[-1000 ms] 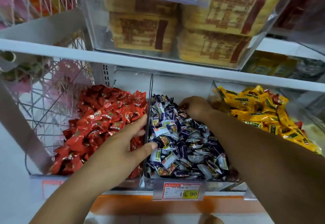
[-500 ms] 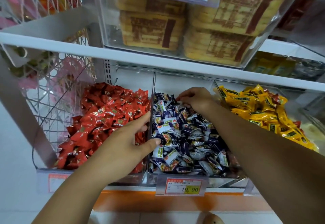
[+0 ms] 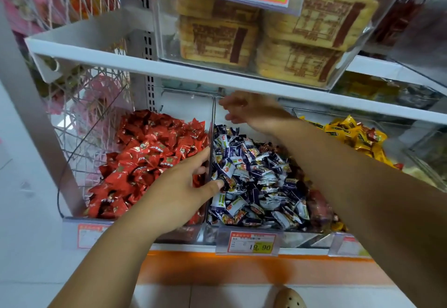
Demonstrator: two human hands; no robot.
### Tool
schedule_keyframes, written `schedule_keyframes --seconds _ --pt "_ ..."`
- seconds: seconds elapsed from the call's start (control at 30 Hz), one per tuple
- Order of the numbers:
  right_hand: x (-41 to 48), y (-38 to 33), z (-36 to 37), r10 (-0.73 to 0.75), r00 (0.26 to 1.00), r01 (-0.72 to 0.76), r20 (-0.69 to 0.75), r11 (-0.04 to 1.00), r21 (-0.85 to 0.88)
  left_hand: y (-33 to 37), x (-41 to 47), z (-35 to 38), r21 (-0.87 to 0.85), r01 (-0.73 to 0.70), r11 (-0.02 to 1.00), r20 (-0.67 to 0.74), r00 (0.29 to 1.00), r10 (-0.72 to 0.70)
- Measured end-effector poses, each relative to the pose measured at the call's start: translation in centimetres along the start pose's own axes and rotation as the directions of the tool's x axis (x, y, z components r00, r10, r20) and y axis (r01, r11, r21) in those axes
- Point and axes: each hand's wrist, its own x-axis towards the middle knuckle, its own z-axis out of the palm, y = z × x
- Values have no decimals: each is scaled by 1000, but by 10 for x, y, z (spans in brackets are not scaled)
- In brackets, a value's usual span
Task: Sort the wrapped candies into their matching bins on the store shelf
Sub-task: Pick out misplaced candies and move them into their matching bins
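Your one head camera looks forward and down, close over the middle candy bin (image 3: 300, 236), under the upper shelf (image 3: 217, 79).

My left hand (image 3: 179, 191) meets clear, smooth plastic at the bin divider (image 3: 212, 123); red candy wrappers (image 3: 150, 162) crinkled glossy foil, blue-and-white wrappers (image 3: 261, 181) shiny plastic film, yellow wrappers (image 3: 350, 133) glossy too; shelf (image 3: 169, 71) matt white painted metal; price tag (image 3: 251, 242) paper behind a clear glossy sleeve.
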Motion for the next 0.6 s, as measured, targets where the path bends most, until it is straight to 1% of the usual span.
schedule_keyframes --seconds 0.07,0.1,0.17,0.23,0.27,0.3,0.37,0.47,0.53,0.6 --pt "-5 19 -23 91 996 -86 8 967 -241 -1 -1 0 1 -8 1000 2 1000 8" --pt "-7 30 -34 141 989 -116 42 925 -362 -2 -1 0 6 -13 1000 -1 1000 13" --pt "-12 43 -50 249 959 -125 133 798 -590 -3 -2 1 22 -17 1000 -6 1000 17" --pt "-12 46 -56 295 936 -55 194 666 -744 -4 -2 1 25 -11 1000 -6 1000 12" --pt "-9 47 -55 290 933 -13 213 619 -785 -4 -2 1 26 -8 1000 -5 1000 8" --pt "-4 48 -54 284 933 10 222 594 -804 -4 -2 0 30 -10 1000 -5 1000 11" --pt "10 56 -51 305 923 14 233 580 -814 -2 -2 0 44 -4 999 -8 1000 5" --pt "27 67 -40 408 865 39 292 527 -849 -2 -2 -1 45 1 999 -15 1000 0" --pt "32 70 -32 469 827 73 310 457 -886 -3 -1 -1 23 0 1000 -22 1000 1" --pt "36 76 -25 479 817 104 322 427 -898 -3 -1 -1 1 -1 1000 -27 1000 1"
